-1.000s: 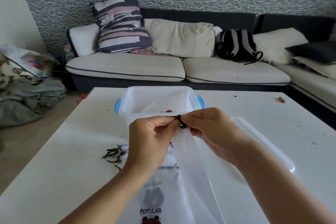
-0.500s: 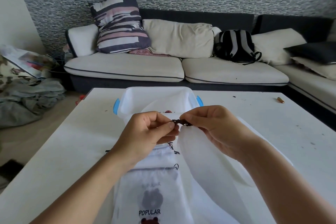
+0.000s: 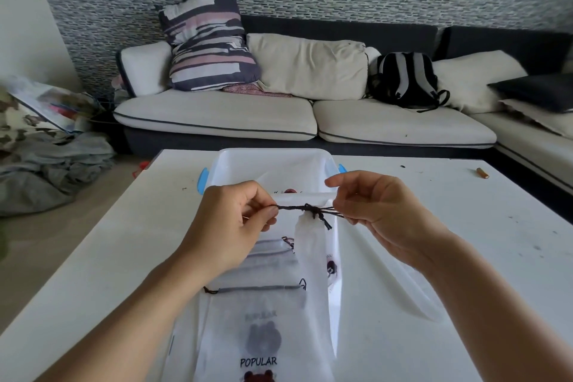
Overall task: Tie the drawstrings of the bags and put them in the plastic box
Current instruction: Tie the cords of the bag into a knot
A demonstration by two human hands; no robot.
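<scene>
Pulling a dark drawstring (image 3: 297, 207) taut, two hands hold a white bag (image 3: 311, 257) just in front of the plastic box (image 3: 273, 164). The left hand (image 3: 229, 226) and right hand (image 3: 381, 214) each pinch one end; the cord runs sideways between them, knot midway. More bags (image 3: 257, 335) lie nearer the person, reading "POPULAR". The box seems equally reachable by both hands.

A: How many bags by the plastic box (image 3: 273, 161)?
B: One held bag (image 3: 313, 260) in front of it, plus a stack of bags (image 3: 260, 329), number unclear

A: And behind the box?
B: One sofa (image 3: 235, 115), one backpack (image 3: 406, 79), one striped cushion (image 3: 207, 43)
</scene>
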